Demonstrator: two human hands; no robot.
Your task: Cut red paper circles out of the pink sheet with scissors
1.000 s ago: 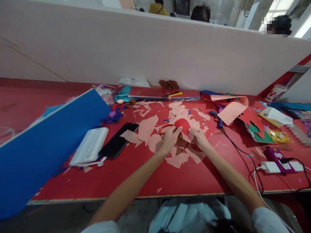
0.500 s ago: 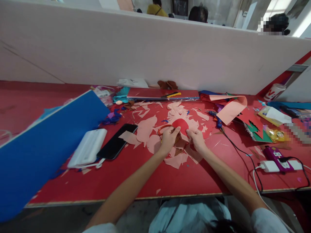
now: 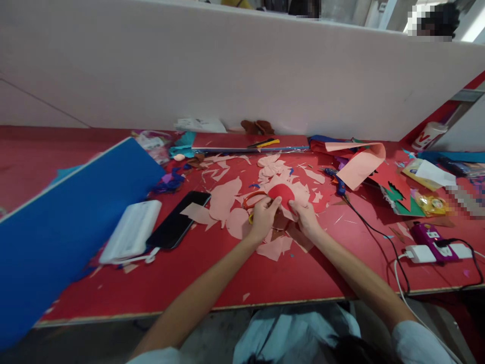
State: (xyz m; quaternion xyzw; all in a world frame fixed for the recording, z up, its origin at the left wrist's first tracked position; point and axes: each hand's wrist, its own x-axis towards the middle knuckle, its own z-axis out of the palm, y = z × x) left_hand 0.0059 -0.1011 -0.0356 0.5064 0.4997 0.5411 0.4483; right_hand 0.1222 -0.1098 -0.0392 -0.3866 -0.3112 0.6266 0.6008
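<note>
Between my two hands is a rounded red felt piece (image 3: 281,193), with pink felt (image 3: 288,212) just under its lower edge. My left hand (image 3: 264,217) pinches the left side, thumb on top. My right hand (image 3: 304,216) grips the right side with thumb and fingers closed. Orange-handled scissors (image 3: 250,198) lie beside my left hand, partly hidden by it. Pink felt scraps (image 3: 225,198) are spread over the red table (image 3: 212,283) around and below both hands. Whether the red and pink layers are joined, I cannot tell.
To the left are a blue board (image 3: 87,202), a white power bank (image 3: 132,230) and a black phone (image 3: 178,222). A blue glue gun (image 3: 337,183) with a cord, a purple power strip (image 3: 434,242) and felt sheets (image 3: 364,164) are on the right. A white partition (image 3: 227,71) stands behind.
The camera view has tilted slightly downward and shifted. Both hands keep their hold on the red felt piece, with barely any movement.
</note>
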